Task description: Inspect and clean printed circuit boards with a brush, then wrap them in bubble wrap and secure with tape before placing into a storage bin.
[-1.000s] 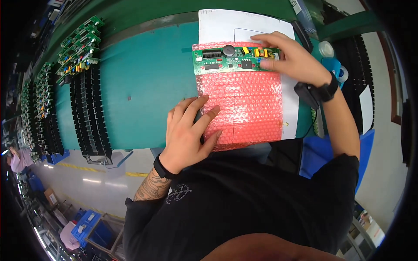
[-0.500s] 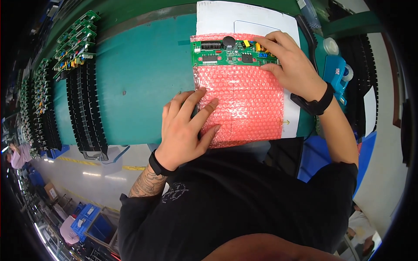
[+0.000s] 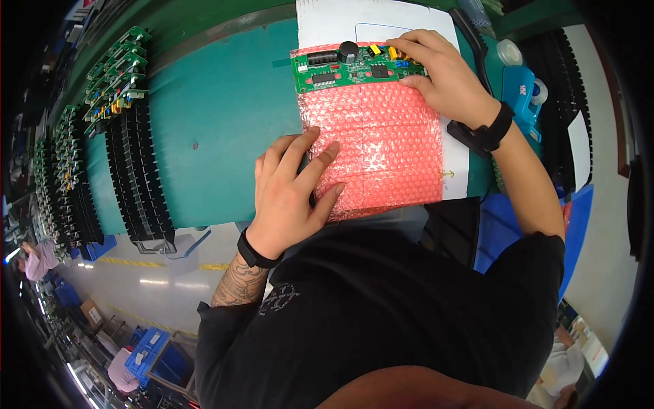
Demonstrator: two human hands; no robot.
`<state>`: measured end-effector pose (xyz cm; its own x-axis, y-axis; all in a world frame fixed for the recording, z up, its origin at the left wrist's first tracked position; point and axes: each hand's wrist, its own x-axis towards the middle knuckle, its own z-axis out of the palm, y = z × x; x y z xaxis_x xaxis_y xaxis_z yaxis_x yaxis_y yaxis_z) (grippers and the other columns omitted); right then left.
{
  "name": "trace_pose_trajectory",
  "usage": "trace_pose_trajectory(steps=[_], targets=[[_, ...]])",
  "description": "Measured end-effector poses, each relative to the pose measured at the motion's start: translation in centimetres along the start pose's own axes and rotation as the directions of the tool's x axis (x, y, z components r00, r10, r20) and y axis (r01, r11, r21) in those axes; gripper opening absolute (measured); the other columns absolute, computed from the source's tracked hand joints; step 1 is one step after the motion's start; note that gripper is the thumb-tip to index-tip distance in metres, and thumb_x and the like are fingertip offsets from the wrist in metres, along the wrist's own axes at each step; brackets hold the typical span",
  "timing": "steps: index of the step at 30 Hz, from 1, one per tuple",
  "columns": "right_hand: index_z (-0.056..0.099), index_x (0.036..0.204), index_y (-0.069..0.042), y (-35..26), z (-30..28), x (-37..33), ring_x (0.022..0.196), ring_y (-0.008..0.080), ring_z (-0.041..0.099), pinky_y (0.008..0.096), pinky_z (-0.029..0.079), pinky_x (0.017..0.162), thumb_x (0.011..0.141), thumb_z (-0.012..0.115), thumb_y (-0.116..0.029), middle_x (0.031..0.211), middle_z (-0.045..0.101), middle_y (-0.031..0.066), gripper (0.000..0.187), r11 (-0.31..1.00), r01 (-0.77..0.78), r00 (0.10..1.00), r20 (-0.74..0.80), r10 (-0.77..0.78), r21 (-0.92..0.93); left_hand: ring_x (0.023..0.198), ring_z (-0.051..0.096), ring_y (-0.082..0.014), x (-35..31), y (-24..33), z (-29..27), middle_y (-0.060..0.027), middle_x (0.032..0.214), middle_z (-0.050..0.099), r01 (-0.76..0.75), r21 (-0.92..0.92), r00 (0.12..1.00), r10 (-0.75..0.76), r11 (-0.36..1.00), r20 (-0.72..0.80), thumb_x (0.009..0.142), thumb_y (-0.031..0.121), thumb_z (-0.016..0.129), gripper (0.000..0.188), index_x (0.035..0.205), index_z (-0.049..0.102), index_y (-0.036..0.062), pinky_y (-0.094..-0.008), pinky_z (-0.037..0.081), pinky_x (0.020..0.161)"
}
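A green circuit board (image 3: 320, 83) with black, yellow and blue parts lies across the far end of a red bubble-wrap sheet (image 3: 381, 153). My right hand (image 3: 455, 85) grips the board's right end, thumb at the near edge and fingers at the far edge, hiding that end. Fingers spread, my left hand (image 3: 285, 187) rests on the wrap's left edge, thumb near the front corner. Beneath the wrap is a white sheet (image 3: 323, 24) with a drawn outline, on the green bench mat (image 3: 218, 116).
Black slotted racks (image 3: 133, 174) at left carry several upright circuit boards (image 3: 119, 78). A blue tape dispenser (image 3: 519, 95) and a tape roll (image 3: 509, 52) sit at right. A blue bin (image 3: 503, 235) is below the bench's right end. Other people (image 3: 122, 371) are in the background.
The view has shifted slightly, so the board and wrap appear a little higher. Both hands keep about the same places on the wrap and the board.
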<state>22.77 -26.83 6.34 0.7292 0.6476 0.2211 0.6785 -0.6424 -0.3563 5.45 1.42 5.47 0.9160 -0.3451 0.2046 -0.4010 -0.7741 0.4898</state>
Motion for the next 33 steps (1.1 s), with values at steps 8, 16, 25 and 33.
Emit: trace_pose_trajectory(steps=[8, 16, 25, 33], targets=[[0.060, 0.136, -0.001, 0.0, -1.6, 0.6, 0.118, 0.0370, 0.059, 0.0416, 0.048, 0.104, 0.083, 0.074, -0.002, 0.127, 0.062, 0.0157, 0.055, 0.999, 0.014, 0.998, 0.058, -0.011, -0.048, 0.126, 0.052, -0.0344, 0.2, 0.3, 0.5, -0.0125, 0.140, 0.058, -0.019, 0.011, 0.999, 0.020, 1.000, -0.049, 0.083, 0.028, 0.079, 0.049, 0.129, 0.070, 0.0141, -0.0453, 0.040, 0.101], [0.057, 0.139, 0.003, -0.9, -6.6, 0.2, 0.122, 0.0241, 0.063, 0.0385, 0.051, 0.104, 0.097, 0.070, -0.014, 0.133, 0.065, 0.0138, 0.048, 0.656, -0.317, 0.943, 0.300, 0.143, 0.685, 0.126, 0.051, -0.0348, -0.5, 0.5, -0.3, -0.0136, 0.141, 0.057, -0.027, 0.003, 0.993, 0.027, 1.000, -0.111, 0.083, 0.027, 0.079, 0.051, 0.131, 0.069, 0.0133, -0.0451, 0.040, 0.102], [0.039, 0.152, 0.004, -9.3, 1.8, -5.8, 0.130, 0.0278, 0.060, 0.0470, 0.046, 0.113, 0.102, 0.066, -0.021, 0.144, 0.058, 0.0164, 0.063, -0.426, -0.164, 0.978, 0.204, 0.049, 0.890, 0.119, 0.057, -0.0358, -1.2, 1.7, 1.4, -0.0177, 0.133, 0.060, -0.078, -0.031, 0.969, 0.068, 0.996, -0.239, 0.082, 0.009, 0.072, 0.044, 0.124, 0.065, -0.0005, -0.0498, 0.046, 0.098], [0.028, 0.158, 0.001, -10.9, 4.8, -9.0, 0.139, 0.0305, 0.052, 0.0502, 0.046, 0.114, 0.093, 0.077, -0.018, 0.158, 0.044, 0.0178, 0.085, -0.578, -0.076, 0.995, 0.099, 0.008, 0.812, 0.115, 0.063, -0.0393, -2.6, 2.4, 3.2, -0.0208, 0.127, 0.064, -0.142, -0.388, 0.973, 0.058, 0.911, -0.221, 0.081, -0.007, 0.068, 0.048, 0.129, 0.060, -0.0052, -0.0407, 0.053, 0.092]])
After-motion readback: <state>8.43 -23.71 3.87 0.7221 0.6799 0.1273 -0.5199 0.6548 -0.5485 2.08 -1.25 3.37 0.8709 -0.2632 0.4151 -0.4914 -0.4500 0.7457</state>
